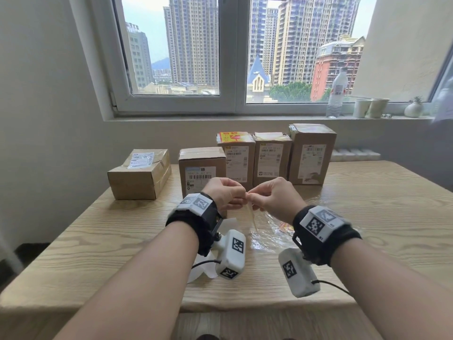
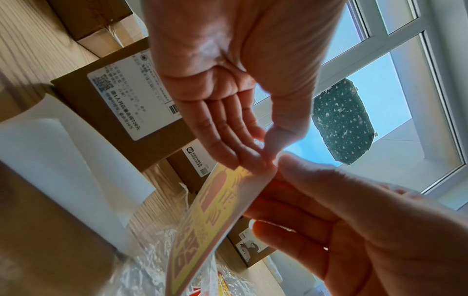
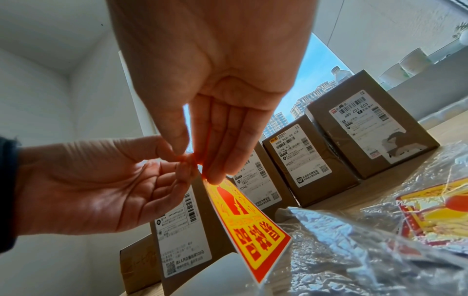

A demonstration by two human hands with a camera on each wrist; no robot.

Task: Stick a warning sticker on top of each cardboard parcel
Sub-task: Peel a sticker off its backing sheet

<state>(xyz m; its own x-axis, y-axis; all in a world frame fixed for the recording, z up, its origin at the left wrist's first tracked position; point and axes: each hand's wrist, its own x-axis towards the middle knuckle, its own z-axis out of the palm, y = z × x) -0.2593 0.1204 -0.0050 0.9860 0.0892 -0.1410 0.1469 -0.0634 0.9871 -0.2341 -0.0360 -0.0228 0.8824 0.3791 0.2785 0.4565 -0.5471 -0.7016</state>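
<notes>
pinching the top edge of a red-and-yellow warning sticker (image 3: 249, 224) between the fingertips of both hands, my left hand (image 1: 224, 195) and right hand (image 1: 274, 200) meet above the worktop (image 1: 367, 207), the sticker hanging down between them in front of five cardboard parcels (image 1: 270, 158). one parcel label (image 3: 364, 124) reads "680 z01 e03", another "300b u035 00 618", and a third parcel (image 1: 236, 155) already carries a sticker on top. a clear plastic bag (image 3: 380, 240) by my right hand holds more red-and-yellow stickers.
</notes>
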